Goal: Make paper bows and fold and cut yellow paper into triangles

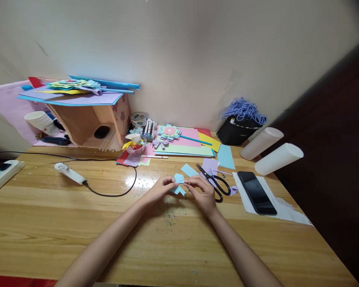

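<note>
Between my hands, just above the wooden table, is a folded light-blue paper piece (178, 177) with cut tails spreading toward me. My left hand (161, 188) pinches its left side between thumb and fingers. The fingertips of my right hand (204, 194) are closed on its right edge. Black-handled scissors (215, 184) lie on the table right beside my right hand, partly over lilac paper (210, 165). A light-blue paper strip (189, 170) rests just beyond my fingers. Small dark specks are scattered on the table below the paper.
A paper flower (169, 132) on a blue stick lies at the back among coloured sheets. Left of it stand a bowl of paper scraps (137, 146) and a wooden box (86, 123). A phone (256, 192) and white paper rolls (279, 158) are at right. A black cable (113, 195) curves at left.
</note>
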Tool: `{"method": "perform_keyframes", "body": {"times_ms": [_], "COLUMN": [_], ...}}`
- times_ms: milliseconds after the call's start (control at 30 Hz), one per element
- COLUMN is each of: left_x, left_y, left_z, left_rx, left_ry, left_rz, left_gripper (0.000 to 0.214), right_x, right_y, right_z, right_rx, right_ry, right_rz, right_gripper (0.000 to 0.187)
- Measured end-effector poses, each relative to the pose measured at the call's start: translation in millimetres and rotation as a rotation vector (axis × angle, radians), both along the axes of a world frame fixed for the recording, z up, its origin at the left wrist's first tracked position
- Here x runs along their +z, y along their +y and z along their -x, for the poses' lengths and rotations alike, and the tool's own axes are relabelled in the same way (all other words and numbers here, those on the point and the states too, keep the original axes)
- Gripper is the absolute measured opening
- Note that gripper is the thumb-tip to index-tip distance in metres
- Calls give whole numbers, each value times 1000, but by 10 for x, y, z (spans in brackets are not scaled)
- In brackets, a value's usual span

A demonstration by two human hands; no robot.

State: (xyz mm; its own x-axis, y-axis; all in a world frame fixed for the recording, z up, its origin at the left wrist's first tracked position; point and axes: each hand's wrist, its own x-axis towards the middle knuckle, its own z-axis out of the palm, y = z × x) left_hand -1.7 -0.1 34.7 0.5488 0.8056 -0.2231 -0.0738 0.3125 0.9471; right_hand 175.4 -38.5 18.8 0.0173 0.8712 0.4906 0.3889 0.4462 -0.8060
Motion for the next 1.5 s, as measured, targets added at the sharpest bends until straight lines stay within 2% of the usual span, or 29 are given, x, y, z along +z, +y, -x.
{"method": "perform_keyframes", "body": {"times_ms": [200, 467, 633, 833, 1033, 1200, 1333, 1500], "left_x": [-57, 116, 79, -14, -60, -120, -141, -188], "left_y": [-111, -250, -207, -111, -34, 32, 58, 58], "left_z": [69, 164, 263, 449, 595, 690, 745, 804], "left_rx": [128, 187, 200, 264, 320, 367, 389, 404], "left_ry": [-66, -127, -175, -169, -161, -158, -132, -102], "left_rz": [96, 144, 187, 147, 185, 188, 191, 201], "left_gripper": [34, 27, 26, 26, 29, 30, 35, 37], "right_x": [-52, 60, 81, 45, 114, 42, -61, -113], "right_y": [-41, -3, 102, 272, 417, 552, 608, 610], "right_z": [83, 204, 252, 382, 525, 636, 727, 811], "right_rx": [-24, 54, 161, 195, 226, 207, 203, 289], "right_ry": [-130, -216, -321, -537, -666, -636, -588, -536], "right_rz": [-211, -237, -250, -366, -543, -603, -567, -512], "right_gripper": [20, 25, 18, 17, 17, 14, 13, 17]}}
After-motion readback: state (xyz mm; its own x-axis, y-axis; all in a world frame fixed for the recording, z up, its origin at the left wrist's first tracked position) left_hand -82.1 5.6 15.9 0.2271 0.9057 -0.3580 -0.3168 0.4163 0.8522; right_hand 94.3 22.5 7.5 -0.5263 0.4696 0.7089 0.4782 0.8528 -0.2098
